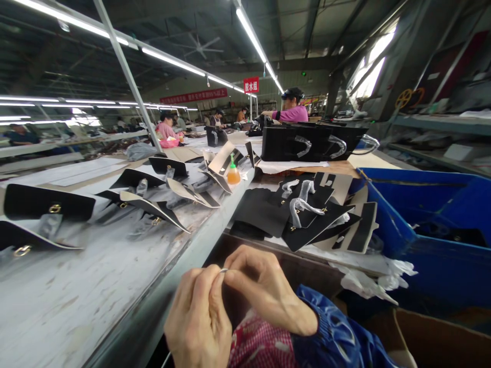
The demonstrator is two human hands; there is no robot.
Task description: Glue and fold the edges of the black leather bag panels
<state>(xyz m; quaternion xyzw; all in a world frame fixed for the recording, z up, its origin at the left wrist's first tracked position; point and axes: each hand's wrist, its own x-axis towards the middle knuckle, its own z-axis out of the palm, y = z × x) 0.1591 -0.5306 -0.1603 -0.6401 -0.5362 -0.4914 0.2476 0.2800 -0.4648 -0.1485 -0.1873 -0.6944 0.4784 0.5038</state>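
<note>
My left hand [197, 319] and my right hand [264, 289] meet low in the head view, just in front of the bench edge. Both are closed in a pinch on a small thin pale piece [223, 270] held between the fingertips; I cannot make out what it is. Beyond them on the bench lies a stack of black bag panels [307, 220] with clear plastic wrap on their fittings. A small orange glue bottle [233, 174] with a green tip stands further back.
Black bag flaps with gold clasps [46, 202] lie along the white conveyor [95, 276] on the left. A blue bin [433, 230] sits at right. Finished black bags [307, 143] stand at the back. Other people work at benches further away.
</note>
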